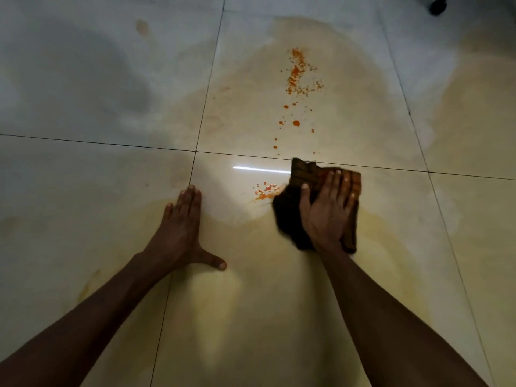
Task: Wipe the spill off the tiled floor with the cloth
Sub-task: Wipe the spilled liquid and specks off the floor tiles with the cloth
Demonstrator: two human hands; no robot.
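An orange-red spill (300, 76) runs as scattered drops and specks down a glossy cream tile. A smeared patch of the spill (265, 191) lies lower, just left of the cloth. The dark brown cloth (303, 174) is bunched flat on the floor. My right hand (326, 208) presses down on the cloth with fingers spread over it. My left hand (181, 227) lies flat on the bare tile to the left, fingers together and thumb out, holding nothing.
The tiled floor (83, 191) has dark grout lines crossing near the hands. A faint yellowish film covers the tiles around the spill. A small black object (438, 5) stands at the top right corner.
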